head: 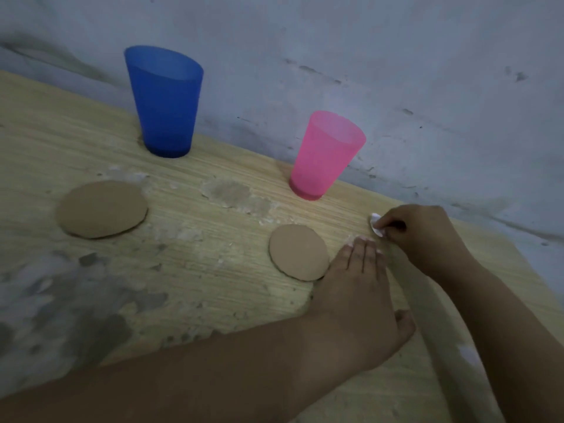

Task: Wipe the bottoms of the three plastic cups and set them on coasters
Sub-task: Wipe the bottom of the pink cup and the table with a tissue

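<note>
1. Your right hand (418,236) has its fingers curled, pinching a small white scrap of tissue (377,225) against the table (213,288).
2. Your left hand (357,288) lies flat, fingers straight and together, just beside the small coaster (297,251) on its left.
3. The pink cup (323,157) stands just beyond your right hand; the blue cup (166,102) is well off to the left, with the large coaster (102,209) in front of it. Neither cup sits on a coaster yet; a third cup is not in view.
4. Risk: that scrap looks tiny, so wiping may leave a base damp.
5. Risk: reaching out may knock the light pink cup over.
</note>
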### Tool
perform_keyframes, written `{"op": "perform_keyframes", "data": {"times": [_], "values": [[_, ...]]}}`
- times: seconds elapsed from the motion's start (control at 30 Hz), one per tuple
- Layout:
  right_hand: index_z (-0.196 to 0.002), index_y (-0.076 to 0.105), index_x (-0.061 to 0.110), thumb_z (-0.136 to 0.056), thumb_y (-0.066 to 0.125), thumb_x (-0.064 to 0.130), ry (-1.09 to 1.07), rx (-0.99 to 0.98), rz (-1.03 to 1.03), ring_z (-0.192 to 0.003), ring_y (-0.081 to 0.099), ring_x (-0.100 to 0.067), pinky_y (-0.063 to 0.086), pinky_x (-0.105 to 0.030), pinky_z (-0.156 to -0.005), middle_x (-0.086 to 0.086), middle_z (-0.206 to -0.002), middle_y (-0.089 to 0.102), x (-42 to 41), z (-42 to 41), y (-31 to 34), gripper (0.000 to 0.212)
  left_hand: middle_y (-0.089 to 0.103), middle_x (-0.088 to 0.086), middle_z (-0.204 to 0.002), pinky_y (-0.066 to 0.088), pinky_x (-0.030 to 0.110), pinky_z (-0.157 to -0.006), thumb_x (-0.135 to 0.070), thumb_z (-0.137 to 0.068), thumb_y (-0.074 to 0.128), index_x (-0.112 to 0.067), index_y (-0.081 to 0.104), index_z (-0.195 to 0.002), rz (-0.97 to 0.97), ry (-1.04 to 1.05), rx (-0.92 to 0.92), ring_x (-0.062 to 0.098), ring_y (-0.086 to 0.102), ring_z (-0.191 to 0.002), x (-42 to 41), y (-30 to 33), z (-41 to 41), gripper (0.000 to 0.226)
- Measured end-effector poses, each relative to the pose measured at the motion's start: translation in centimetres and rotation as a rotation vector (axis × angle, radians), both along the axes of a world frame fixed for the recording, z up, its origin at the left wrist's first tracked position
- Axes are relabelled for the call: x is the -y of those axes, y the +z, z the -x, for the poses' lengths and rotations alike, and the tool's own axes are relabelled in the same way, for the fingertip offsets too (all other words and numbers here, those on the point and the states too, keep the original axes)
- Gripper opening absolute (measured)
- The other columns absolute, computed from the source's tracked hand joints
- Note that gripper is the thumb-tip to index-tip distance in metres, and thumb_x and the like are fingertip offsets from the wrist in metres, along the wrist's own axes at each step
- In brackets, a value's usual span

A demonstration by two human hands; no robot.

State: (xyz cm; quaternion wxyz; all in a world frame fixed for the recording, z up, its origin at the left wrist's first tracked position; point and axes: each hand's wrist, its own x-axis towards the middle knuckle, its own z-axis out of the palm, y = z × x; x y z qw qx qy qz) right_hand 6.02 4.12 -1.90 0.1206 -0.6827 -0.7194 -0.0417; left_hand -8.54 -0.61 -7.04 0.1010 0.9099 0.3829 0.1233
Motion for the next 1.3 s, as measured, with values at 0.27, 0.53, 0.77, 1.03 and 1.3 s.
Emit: {"op": "perform_keyframes", "data": {"times": [0.27,0.53,0.77,1.03,1.3], "values": [[-0.065,0.072,0.007,-0.083,0.067,0.010,-0.036,-0.036,0.016,-0.069,0.062,-0.014,0.033,-0.001,-0.066,-0.008,-0.074,0.073,-1.2,0.2,0.0,0.018,-0.010,0.023,-0.155,-0.013,0.039,-0.116,-0.052,-0.095,0.024,0.006,-0.004,-0.146,0.005,-0.012,0.004,0.030,-0.013,-0.144,0.0,0.0,-0.1,0.082],[-0.078,0.075,0.003,-0.083,0.066,0.009,-0.030,-0.092,0.008,-0.080,0.065,-0.019,0.035,-0.013,-0.066,-0.012,-0.086,0.074,-1.0,0.4,0.0,0.012,-0.009,0.023,-0.156,-0.014,0.038,-0.115,-0.053,-0.095,0.023,0.005,-0.003,-0.146,-0.015,-0.021,0.015,0.029,-0.012,-0.145,0.0,-0.1,0.0,0.082],[-0.070,0.071,0.000,-0.089,0.059,0.013,0.008,-0.103,-0.078,-0.074,0.064,-0.032,0.044,-0.034,-0.075,-0.020,-0.076,0.069,-3.1,0.7,-1.1,0.026,-0.008,0.021,-0.156,-0.013,0.038,-0.116,-0.053,-0.095,0.023,0.003,-0.001,-0.147,-0.029,-0.024,0.032,0.028,-0.012,-0.145,0.0,-0.1,0.1,0.080],[-0.079,0.070,-0.007,-0.088,0.055,0.005,-0.165,-0.110,0.007,-0.091,0.065,-0.033,0.038,-0.031,-0.080,-0.024,-0.092,0.070,-1.7,-1.1,0.0,0.021,-0.010,0.018,-0.157,-0.014,0.036,-0.116,-0.055,-0.093,0.022,0.000,-0.003,-0.148,-0.033,-0.033,0.041,0.025,-0.014,-0.145,-0.4,-0.4,0.2,0.081],[-0.068,0.070,0.003,-0.084,0.059,0.004,-0.088,-0.070,0.005,-0.082,0.063,-0.021,0.036,-0.015,-0.069,-0.013,-0.080,0.071,2.9,0.4,-0.1,0.019,-0.012,0.018,-0.157,-0.016,0.035,-0.115,-0.054,-0.093,0.022,0.000,-0.007,-0.147,-0.016,-0.016,0.039,0.025,-0.015,-0.144,-0.3,-0.3,-0.1,0.082]]}}
